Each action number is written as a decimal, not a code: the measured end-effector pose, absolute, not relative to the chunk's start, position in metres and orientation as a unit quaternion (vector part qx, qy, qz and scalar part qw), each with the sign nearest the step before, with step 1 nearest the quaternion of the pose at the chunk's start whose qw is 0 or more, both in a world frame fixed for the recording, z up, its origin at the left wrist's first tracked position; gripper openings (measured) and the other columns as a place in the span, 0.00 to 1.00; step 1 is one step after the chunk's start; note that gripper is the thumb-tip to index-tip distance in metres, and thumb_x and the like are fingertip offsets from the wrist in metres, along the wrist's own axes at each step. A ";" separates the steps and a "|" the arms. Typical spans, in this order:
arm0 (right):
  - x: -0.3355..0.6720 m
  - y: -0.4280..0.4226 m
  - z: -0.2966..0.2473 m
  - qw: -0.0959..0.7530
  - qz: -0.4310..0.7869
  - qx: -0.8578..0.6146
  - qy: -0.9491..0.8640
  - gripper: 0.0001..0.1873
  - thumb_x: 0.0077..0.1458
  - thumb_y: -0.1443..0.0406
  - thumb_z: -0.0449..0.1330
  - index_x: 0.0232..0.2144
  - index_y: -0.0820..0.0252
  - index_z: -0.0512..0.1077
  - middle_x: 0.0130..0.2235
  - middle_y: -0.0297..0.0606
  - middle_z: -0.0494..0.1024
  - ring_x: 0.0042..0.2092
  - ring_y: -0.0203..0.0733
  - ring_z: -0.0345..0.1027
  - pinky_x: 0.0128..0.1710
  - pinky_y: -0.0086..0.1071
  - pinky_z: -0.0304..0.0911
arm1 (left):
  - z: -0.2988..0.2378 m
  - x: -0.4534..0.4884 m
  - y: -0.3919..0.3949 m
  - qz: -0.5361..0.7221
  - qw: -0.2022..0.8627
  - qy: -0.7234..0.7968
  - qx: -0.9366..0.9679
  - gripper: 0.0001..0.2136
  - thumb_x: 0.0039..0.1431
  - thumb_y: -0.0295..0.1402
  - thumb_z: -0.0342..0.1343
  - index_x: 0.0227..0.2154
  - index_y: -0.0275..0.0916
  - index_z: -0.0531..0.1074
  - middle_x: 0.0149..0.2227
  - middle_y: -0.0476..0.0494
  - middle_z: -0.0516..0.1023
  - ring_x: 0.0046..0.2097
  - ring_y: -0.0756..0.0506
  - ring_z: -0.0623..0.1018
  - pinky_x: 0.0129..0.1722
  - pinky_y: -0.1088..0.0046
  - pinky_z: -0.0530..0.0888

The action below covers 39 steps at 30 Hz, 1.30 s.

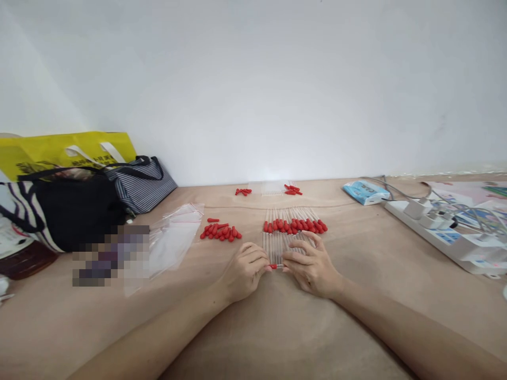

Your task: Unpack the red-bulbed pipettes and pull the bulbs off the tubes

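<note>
Close in front of me, my left hand [247,268] pinches a small red rubber bulb [273,266] between thumb and fingertips. From the right, my right hand [311,266] grips a thin clear dropper tube [279,266], whose end meets the bulb's opening; how deep it sits cannot be seen. Just beyond both hands lies a row of bare clear tubes [273,243], partly covered by my right fingers. Behind these, a row of droppers with red bulbs [293,226] points its bulbs toward me. A pile of loose red bulbs [221,232] lies to the left.
Two small groups of red bulbs [243,191] and a clear bag lie near the wall. Clear zip bags [174,237] and a striped bag [144,182] are at left. A blue tissue pack [365,192] and a white power strip [439,237] with cables stand at right.
</note>
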State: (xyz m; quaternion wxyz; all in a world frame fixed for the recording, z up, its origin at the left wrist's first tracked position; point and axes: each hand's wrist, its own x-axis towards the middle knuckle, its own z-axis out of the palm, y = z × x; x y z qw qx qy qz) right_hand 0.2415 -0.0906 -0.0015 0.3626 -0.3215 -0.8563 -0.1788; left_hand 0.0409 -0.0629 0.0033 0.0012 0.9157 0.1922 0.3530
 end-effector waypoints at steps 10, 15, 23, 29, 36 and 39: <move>0.261 -0.079 -0.007 0.364 -0.172 -0.426 -0.810 0.11 0.56 0.64 0.50 0.37 0.56 0.72 0.20 0.32 0.69 0.23 0.33 0.58 0.31 0.32 0.49 | 0.004 0.019 -0.055 0.420 -0.006 0.282 0.863 0.06 0.58 0.29 0.47 0.34 0.38 0.70 0.32 0.45 0.67 0.32 0.51 0.70 0.32 0.76 0.70; 0.255 -0.074 -0.011 0.357 -0.128 -0.458 -0.804 0.16 0.56 0.70 0.45 0.44 0.64 0.67 0.30 0.40 0.73 0.31 0.37 0.64 0.32 0.32 0.51 | 0.017 -0.001 -0.031 0.461 -0.026 0.440 0.770 0.11 0.57 0.29 0.45 0.38 0.38 0.70 0.34 0.44 0.65 0.35 0.50 0.71 0.38 0.71 0.71; 0.249 -0.070 -0.015 0.452 -0.121 -0.411 -0.782 0.08 0.52 0.71 0.52 0.31 0.62 0.71 0.24 0.34 0.72 0.27 0.34 0.62 0.33 0.31 0.54 | 0.021 -0.054 0.011 0.457 0.026 0.632 0.625 0.14 0.47 0.33 0.50 0.37 0.34 0.70 0.34 0.43 0.73 0.29 0.48 0.72 0.30 0.72 0.71; 0.245 -0.069 -0.018 0.437 -0.149 -0.379 -0.802 0.09 0.51 0.73 0.52 0.28 0.62 0.71 0.22 0.34 0.70 0.26 0.33 0.59 0.33 0.30 0.54 | 0.014 -0.054 0.014 0.375 0.010 0.642 0.669 0.10 0.47 0.37 0.52 0.30 0.38 0.71 0.31 0.46 0.76 0.35 0.45 0.73 0.38 0.69 0.69; 0.242 -0.069 -0.021 0.412 -0.128 -0.387 -0.815 0.09 0.52 0.70 0.51 0.27 0.61 0.72 0.23 0.35 0.70 0.27 0.34 0.59 0.35 0.31 0.53 | 0.013 -0.052 0.013 0.355 -0.030 0.615 0.704 0.13 0.51 0.41 0.47 0.29 0.39 0.71 0.33 0.44 0.76 0.38 0.42 0.72 0.40 0.66 0.66; 0.240 -0.073 -0.019 0.369 -0.096 -0.416 -0.825 0.09 0.54 0.65 0.52 0.29 0.61 0.72 0.26 0.37 0.71 0.30 0.35 0.61 0.36 0.32 0.51 | 0.013 -0.052 0.012 0.360 -0.032 0.608 0.707 0.14 0.52 0.41 0.45 0.29 0.39 0.71 0.33 0.44 0.76 0.39 0.42 0.72 0.42 0.66 0.66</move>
